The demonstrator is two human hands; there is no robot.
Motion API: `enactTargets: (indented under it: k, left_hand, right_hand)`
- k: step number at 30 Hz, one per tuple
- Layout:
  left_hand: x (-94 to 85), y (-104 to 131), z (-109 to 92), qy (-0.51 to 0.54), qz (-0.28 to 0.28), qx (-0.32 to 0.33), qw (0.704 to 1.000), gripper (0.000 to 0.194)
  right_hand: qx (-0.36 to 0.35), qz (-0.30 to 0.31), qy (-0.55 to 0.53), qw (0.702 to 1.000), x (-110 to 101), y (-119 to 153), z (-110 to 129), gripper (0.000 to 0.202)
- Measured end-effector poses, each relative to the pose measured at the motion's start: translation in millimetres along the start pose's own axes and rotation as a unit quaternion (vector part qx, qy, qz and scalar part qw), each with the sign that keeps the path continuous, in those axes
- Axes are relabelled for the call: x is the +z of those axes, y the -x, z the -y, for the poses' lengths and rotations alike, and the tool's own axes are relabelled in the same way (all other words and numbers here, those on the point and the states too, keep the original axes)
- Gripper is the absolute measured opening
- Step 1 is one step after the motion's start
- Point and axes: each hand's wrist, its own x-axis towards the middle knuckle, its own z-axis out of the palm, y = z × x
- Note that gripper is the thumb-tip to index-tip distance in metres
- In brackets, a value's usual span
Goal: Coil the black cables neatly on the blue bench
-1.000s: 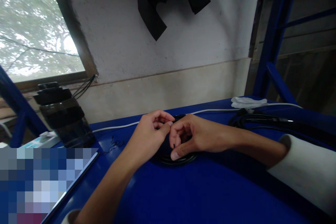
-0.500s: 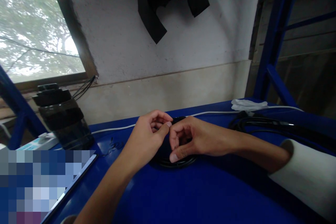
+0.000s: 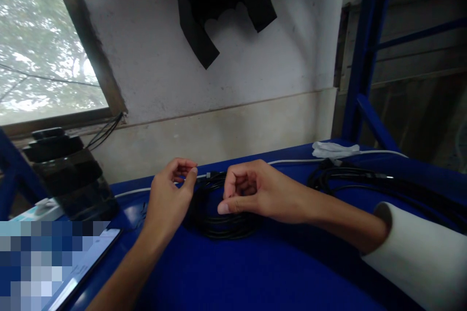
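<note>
My left hand [image 3: 173, 192] is closed in a pinch, thumb tip against the index finger, at the left side of a coiled black cable [image 3: 226, 234]. Whatever is between those fingertips is too small to make out. Over the right part of the coil, my right hand [image 3: 251, 189] has its fingers curled and its thumb drawn up under them. What this hand holds, if anything, is hidden. The coil lies on the blue table [image 3: 233, 272], and a grey cable end [image 3: 208, 175] shows at its top, between my hands.
A dark bottle [image 3: 73, 175] and a phone [image 3: 85, 262] are at the left, beside a white power strip [image 3: 42, 211]. More black cables [image 3: 350, 175] and a crumpled white item [image 3: 335, 149] lie at the right. A white cord [image 3: 292, 161] runs along the back.
My hands have moved apart, the left one going left and uncovering more of the coil. The whole view has shifted slightly.
</note>
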Motion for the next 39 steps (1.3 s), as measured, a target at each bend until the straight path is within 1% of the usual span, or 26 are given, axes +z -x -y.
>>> enactTargets:
  k: [5, 9, 11, 14, 19, 22, 27, 32, 39]
  left_hand:
    - [5.1, -0.3, 11.9, 0.015, 0.048, -0.023, 0.998, 0.023]
    - [9.3, -0.9, 16.9, 0.033, 0.082, -0.031, 0.996, 0.026]
    - [9.9, -2.0, 19.2, 0.04, 0.089, -0.037, 0.994, 0.028]
    - [10.6, -2.7, 21.5, 0.029, 0.087, -0.035, 0.995, 0.026]
    - [12.7, 0.2, 22.6, -0.024, 0.086, -0.002, 0.996, 0.021]
    - [12.6, 1.6, 23.4, -0.039, 0.085, 0.001, 0.996, 0.02]
    - [11.5, 2.4, 24.0, -0.042, 0.081, 0.003, 0.996, 0.018]
    - [11.5, 3.9, 22.7, -0.048, 0.083, 0.021, 0.995, 0.015]
    - [11.0, 5.0, 19.8, -0.051, 0.093, 0.019, 0.994, 0.015]
  right_hand:
    - [-0.019, -0.033, 0.014, 0.999, 4.3, 2.6, 3.8, 0.032]
    - [0.001, -0.03, 0.018, 0.999, 8.9, 4.5, 4.5, 0.032]
    - [0.01, -0.024, 0.025, 0.999, 11.1, 5.4, 4.0, 0.032]
    - [0.013, -0.018, 0.049, 0.999, 13.7, 6.7, 3.1, 0.031]
    - [0.019, -0.014, 0.072, 0.997, 16.0, 7.6, 2.7, 0.029]
    - [0.015, -0.016, 0.094, 0.995, 16.8, 7.9, 3.1, 0.027]
    - [-0.011, -0.026, 0.15, 0.988, 18.3, 9.1, 3.8, 0.023]
    - [-0.03, -0.028, 0.212, 0.976, 18.8, 9.5, 4.4, 0.025]
    - [-0.038, -0.021, 0.24, 0.97, 18.7, 9.5, 2.6, 0.027]
